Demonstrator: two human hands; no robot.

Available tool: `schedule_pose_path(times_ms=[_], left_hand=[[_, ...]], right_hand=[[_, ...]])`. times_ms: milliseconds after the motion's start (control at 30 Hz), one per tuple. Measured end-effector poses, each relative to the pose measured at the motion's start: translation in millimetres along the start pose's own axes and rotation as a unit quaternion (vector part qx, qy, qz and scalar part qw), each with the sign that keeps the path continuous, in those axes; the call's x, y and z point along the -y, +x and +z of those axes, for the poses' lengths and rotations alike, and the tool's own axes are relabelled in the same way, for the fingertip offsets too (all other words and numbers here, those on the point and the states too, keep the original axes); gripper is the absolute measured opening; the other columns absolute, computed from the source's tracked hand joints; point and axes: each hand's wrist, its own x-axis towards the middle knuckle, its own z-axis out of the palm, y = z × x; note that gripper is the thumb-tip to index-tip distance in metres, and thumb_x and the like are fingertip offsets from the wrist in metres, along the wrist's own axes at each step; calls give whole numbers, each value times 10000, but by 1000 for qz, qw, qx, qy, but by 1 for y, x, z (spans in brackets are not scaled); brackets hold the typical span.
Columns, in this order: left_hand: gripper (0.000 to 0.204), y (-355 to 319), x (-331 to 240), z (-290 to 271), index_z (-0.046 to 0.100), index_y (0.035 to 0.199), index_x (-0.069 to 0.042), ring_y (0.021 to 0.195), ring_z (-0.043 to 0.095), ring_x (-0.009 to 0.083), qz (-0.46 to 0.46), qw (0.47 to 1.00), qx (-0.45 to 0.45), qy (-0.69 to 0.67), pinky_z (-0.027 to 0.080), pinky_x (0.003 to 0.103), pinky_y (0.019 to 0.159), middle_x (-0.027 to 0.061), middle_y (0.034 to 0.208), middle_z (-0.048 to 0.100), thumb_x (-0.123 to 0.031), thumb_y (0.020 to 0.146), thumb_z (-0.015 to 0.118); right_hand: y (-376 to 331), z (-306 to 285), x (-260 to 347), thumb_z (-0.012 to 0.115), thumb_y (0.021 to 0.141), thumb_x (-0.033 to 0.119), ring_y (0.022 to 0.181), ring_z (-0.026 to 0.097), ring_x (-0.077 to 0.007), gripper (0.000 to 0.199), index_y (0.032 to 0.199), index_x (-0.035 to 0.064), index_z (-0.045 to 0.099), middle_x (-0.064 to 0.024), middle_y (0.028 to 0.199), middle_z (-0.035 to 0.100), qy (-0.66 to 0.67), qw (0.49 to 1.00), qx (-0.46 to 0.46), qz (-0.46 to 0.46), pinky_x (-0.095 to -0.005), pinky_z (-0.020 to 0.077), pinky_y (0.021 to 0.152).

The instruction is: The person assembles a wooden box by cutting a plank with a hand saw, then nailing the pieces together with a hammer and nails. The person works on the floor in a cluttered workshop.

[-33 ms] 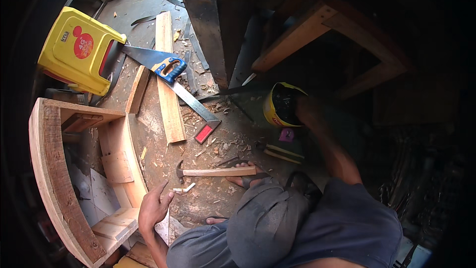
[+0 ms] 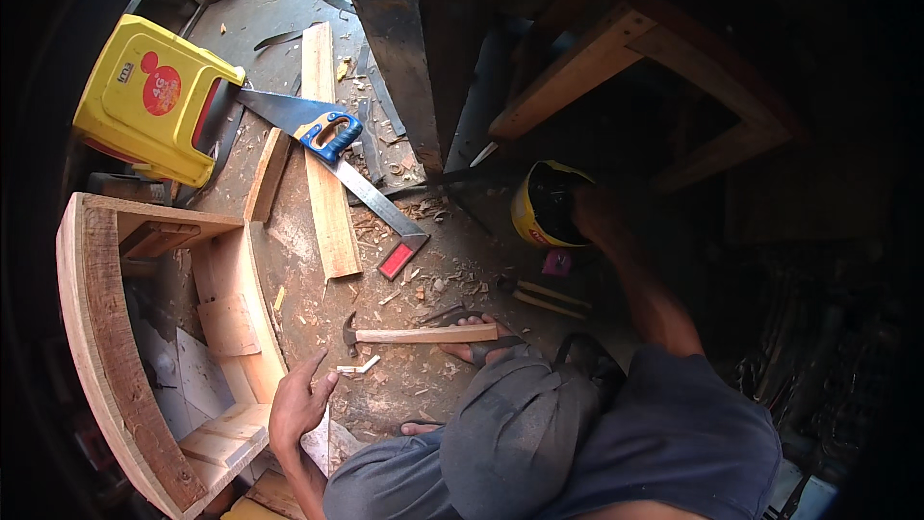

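My left hand (image 2: 300, 399) hovers beside the pale wooden frame (image 2: 252, 323), its fingers apart and holding nothing. On the right, my right hand (image 2: 599, 215) reaches into a yellow bucket (image 2: 523, 215) with dark contents that I cannot make out. Shadow and the bucket hide its fingertips. A claw hammer (image 2: 423, 335) lies across my foot (image 2: 478, 325), its head to the left. Close to my left hand, a small white stick (image 2: 358, 365) lies on the floor.
A handsaw (image 2: 298, 121) and a try square (image 2: 377, 209) lie over a long board (image 2: 330, 202). Beyond the wooden frame, a yellow plastic stool (image 2: 159, 96) lies on its side. A dark post (image 2: 390, 48) and a wooden frame (image 2: 577, 72) stand ahead. Wood shavings (image 2: 438, 279) litter the floor.
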Motion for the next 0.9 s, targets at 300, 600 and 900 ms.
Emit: schedule_pose_path(times_ms=[300,600,900], left_hand=[[498,3,-9,-3,607,1401,-38,1232,636,403,-29,999,-9,-8,508,436,1016,255,1349,643,-281,973,684],[478,8,-13,1,624,1373,-29,1219,638,401,56,997,-32,-43,489,440,1043,238,1327,659,-314,992,662],[488,-18,-15,-3,605,1400,-48,1285,596,391,72,993,-88,-19,458,433,1093,219,1383,629,-303,987,661]], right_hand=[[35,50,-5,581,945,184,953,756,-331,232,965,58,774,-186,984,766,-53,998,-22,37,-467,598,818],[32,47,1,593,943,209,1000,747,-323,255,1046,64,775,-175,1076,761,-82,996,27,34,-467,595,852],[3,-6,-17,577,997,165,760,737,-229,234,1108,30,732,-130,880,746,231,966,-47,-106,-402,583,714]])
